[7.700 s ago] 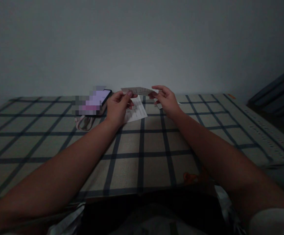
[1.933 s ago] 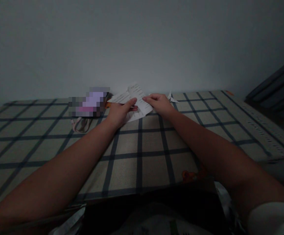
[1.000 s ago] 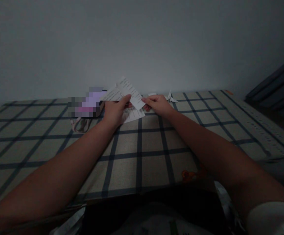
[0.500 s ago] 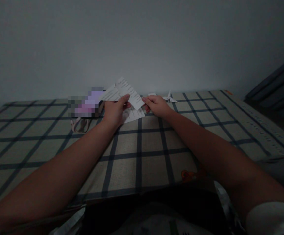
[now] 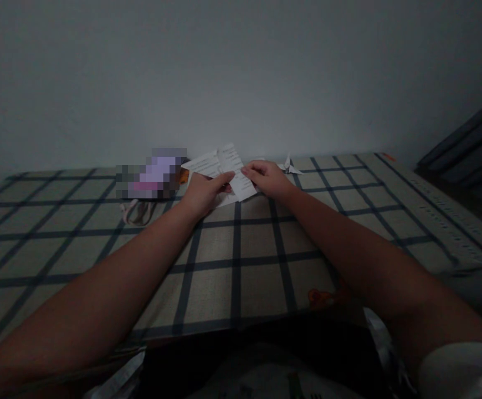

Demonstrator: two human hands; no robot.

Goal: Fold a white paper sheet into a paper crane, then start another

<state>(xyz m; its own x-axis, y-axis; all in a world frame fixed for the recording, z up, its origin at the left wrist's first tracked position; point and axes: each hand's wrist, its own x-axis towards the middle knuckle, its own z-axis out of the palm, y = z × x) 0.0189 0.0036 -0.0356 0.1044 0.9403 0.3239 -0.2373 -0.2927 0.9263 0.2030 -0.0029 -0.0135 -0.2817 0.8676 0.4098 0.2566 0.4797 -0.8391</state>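
Note:
A white printed sheet of paper (image 5: 224, 166) lies low over the checked cloth (image 5: 241, 260) near the far wall. My left hand (image 5: 203, 193) pinches its near left part between thumb and fingers. My right hand (image 5: 266, 178) grips its right edge with curled fingers. More white paper shows just under the sheet. A small folded white paper crane (image 5: 289, 165) stands on the cloth right behind my right hand.
A lit phone (image 5: 153, 174) lies to the left of the paper, with a looped pale cable (image 5: 138, 209) in front of it. A grey wall rises behind. Dark furniture (image 5: 469, 155) stands at the right. Dim light throughout.
The sheet, held raised and tilted half a second ago, has come down flatter toward the cloth. Both hands moved down with it and kept their grip.

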